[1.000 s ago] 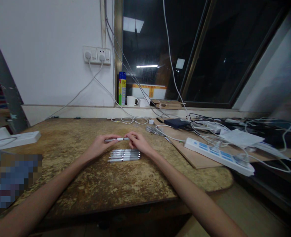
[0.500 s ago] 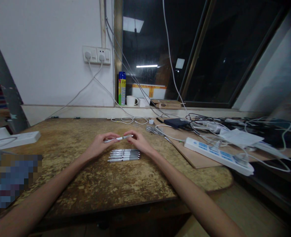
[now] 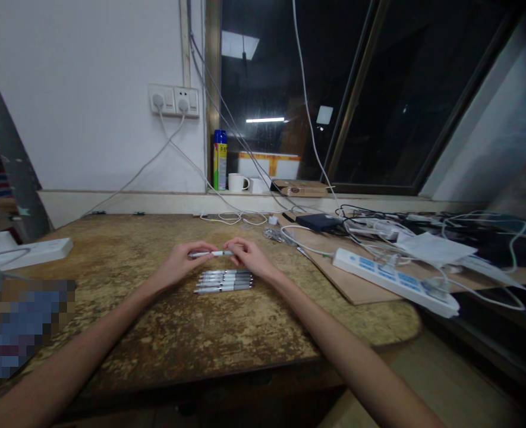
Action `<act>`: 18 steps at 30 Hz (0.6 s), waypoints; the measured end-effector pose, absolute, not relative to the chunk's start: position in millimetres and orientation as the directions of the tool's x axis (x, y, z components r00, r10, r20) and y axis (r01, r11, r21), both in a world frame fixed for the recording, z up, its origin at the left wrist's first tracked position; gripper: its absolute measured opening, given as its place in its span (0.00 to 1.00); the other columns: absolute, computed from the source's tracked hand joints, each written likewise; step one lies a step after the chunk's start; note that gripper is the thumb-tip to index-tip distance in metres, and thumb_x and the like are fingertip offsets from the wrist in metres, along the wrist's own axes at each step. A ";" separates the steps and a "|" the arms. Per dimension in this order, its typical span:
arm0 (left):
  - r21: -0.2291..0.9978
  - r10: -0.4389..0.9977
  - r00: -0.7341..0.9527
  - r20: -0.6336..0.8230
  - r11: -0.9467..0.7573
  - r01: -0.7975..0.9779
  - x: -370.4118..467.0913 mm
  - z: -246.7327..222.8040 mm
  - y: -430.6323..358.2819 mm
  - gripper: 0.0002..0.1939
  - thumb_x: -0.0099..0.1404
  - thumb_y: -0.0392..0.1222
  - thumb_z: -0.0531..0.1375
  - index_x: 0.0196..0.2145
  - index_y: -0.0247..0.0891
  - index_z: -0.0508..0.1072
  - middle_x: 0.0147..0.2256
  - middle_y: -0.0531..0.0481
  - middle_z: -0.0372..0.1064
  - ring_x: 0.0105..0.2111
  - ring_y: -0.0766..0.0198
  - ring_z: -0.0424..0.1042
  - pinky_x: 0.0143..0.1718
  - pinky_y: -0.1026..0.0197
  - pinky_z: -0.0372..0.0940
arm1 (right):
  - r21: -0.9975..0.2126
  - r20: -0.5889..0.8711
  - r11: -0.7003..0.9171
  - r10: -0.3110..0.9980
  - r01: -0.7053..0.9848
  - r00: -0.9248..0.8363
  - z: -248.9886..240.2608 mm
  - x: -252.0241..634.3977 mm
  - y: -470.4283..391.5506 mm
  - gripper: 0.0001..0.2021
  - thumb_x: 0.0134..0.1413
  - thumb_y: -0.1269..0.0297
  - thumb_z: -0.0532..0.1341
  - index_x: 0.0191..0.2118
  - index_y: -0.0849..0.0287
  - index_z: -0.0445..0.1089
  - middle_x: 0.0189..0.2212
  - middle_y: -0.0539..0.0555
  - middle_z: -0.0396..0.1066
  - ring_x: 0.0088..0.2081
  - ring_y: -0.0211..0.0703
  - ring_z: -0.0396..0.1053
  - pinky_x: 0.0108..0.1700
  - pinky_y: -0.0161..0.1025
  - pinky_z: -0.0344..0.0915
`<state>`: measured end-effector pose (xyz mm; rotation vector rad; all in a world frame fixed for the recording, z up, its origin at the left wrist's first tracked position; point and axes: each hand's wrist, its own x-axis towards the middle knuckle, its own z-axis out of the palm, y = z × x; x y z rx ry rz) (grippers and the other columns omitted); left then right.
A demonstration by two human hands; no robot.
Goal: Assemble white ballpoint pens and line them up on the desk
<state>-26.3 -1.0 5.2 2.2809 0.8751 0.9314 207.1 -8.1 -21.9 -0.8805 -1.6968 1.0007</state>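
Note:
A slim white and grey pen [image 3: 218,254] is held level above the worn wooden table [image 3: 191,333], between my two hands. My left hand [image 3: 186,257] pinches its left part with thumb and fingers. At the other end my right hand [image 3: 245,254] is closed around the pen, its fingers hiding the tip. Just below my hands, a row of several similar pens [image 3: 224,282], white and silver, lies side by side on the tabletop, all pointing across.
On the right, a white power strip [image 3: 394,282] rests on a brown board [image 3: 356,285] among tangled cables. Another power strip [image 3: 44,252] lies at the left edge. A spray can [image 3: 220,160] and a white mug [image 3: 238,182] stand on the windowsill.
The pen has gone from tilted, right end up, to nearly level. My right hand has shifted slightly left and now covers the pen's right end. The row of pens is unchanged.

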 end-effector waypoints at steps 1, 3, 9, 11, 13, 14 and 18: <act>0.659 0.724 0.555 0.410 -0.655 0.369 -26.3 5.6 -1.2 0.18 0.69 0.53 0.60 0.47 0.38 0.81 0.47 0.45 0.79 0.48 0.53 0.76 0.52 0.54 0.68 | -0.909 0.355 0.401 0.887 0.112 -0.295 -22.2 207.2 -7.7 0.16 0.65 0.53 0.55 0.44 0.60 0.72 0.18 0.44 0.60 0.21 0.37 0.55 0.27 0.35 0.52; 0.662 0.730 0.545 0.412 -0.651 0.371 -26.1 6.9 -2.1 0.18 0.69 0.53 0.60 0.46 0.39 0.81 0.47 0.45 0.80 0.48 0.53 0.76 0.53 0.54 0.68 | -0.899 0.375 0.421 0.882 0.121 -0.284 -22.6 207.7 -6.7 0.14 0.63 0.55 0.57 0.44 0.60 0.73 0.22 0.46 0.64 0.24 0.38 0.60 0.30 0.35 0.55; 0.660 0.736 0.543 0.405 -0.646 0.384 -26.8 8.3 -1.9 0.20 0.67 0.55 0.61 0.46 0.39 0.81 0.46 0.44 0.80 0.47 0.51 0.77 0.52 0.53 0.68 | -0.898 0.371 0.423 0.877 0.124 -0.304 -22.0 206.8 -8.4 0.14 0.62 0.54 0.59 0.45 0.59 0.72 0.22 0.45 0.64 0.24 0.37 0.59 0.29 0.35 0.54; 0.654 0.732 0.547 0.406 -0.651 0.386 -27.0 7.5 -1.3 0.20 0.67 0.54 0.61 0.47 0.38 0.81 0.46 0.44 0.80 0.46 0.52 0.77 0.51 0.54 0.68 | -0.917 0.335 0.384 0.887 0.105 -0.318 -21.0 205.9 -10.0 0.17 0.65 0.51 0.56 0.45 0.59 0.72 0.19 0.44 0.61 0.21 0.37 0.56 0.27 0.35 0.53; 0.651 0.729 0.546 0.413 -0.655 0.383 -27.0 6.8 -0.9 0.19 0.67 0.54 0.61 0.47 0.39 0.81 0.46 0.45 0.80 0.47 0.52 0.77 0.52 0.54 0.68 | -0.913 0.345 0.392 0.888 0.110 -0.305 -19.7 205.7 -11.0 0.15 0.64 0.53 0.56 0.44 0.59 0.72 0.20 0.45 0.63 0.22 0.37 0.58 0.28 0.35 0.54; 0.653 0.731 0.542 0.415 -0.654 0.381 -27.0 6.6 -0.8 0.19 0.67 0.54 0.61 0.47 0.39 0.81 0.46 0.45 0.80 0.47 0.52 0.77 0.52 0.54 0.68 | -0.902 0.367 0.415 0.883 0.121 -0.293 -19.1 205.9 -11.3 0.14 0.63 0.55 0.57 0.43 0.59 0.72 0.22 0.46 0.65 0.24 0.37 0.60 0.29 0.35 0.55; 0.662 0.733 0.541 0.412 -0.649 0.374 -27.5 5.5 1.0 0.19 0.67 0.55 0.61 0.46 0.41 0.81 0.46 0.44 0.80 0.47 0.52 0.77 0.53 0.53 0.68 | -0.867 0.422 0.479 0.854 0.140 -0.304 -19.0 207.2 -11.2 0.12 0.61 0.57 0.61 0.45 0.58 0.73 0.25 0.47 0.67 0.27 0.38 0.62 0.31 0.34 0.56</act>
